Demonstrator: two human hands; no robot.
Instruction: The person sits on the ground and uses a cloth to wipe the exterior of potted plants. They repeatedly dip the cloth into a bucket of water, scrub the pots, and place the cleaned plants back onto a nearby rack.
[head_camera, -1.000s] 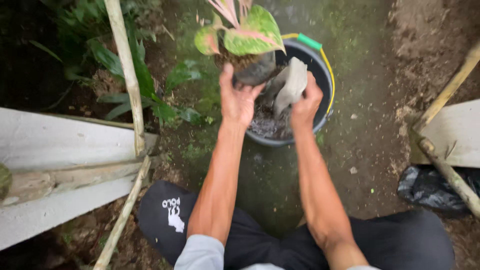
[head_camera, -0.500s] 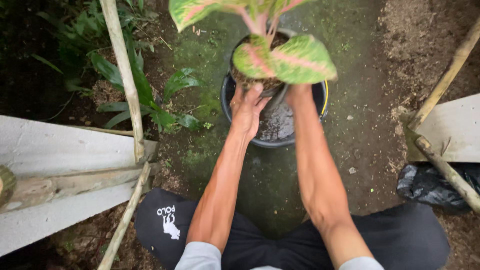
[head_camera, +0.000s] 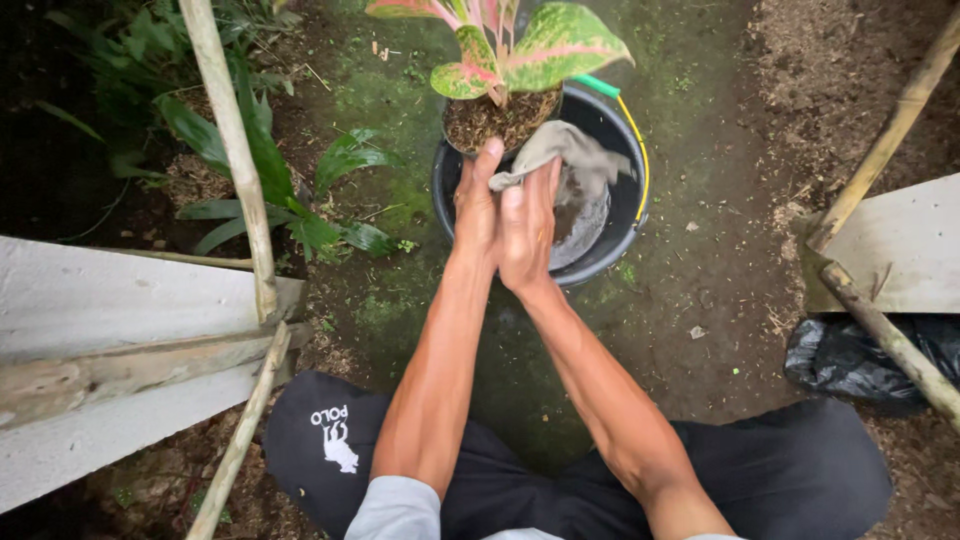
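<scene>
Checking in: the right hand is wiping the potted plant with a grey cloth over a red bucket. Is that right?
Not quite. The head view shows the bucket is black, with a yellow handle, not red. The rest stands: the right hand presses a grey cloth against the potted plant above that bucket, while the left hand steadies the pot.

Your left hand and right hand have closed together under the potted plant. The grey cloth has reappeared in your right hand, draped over the black bucket.
</scene>
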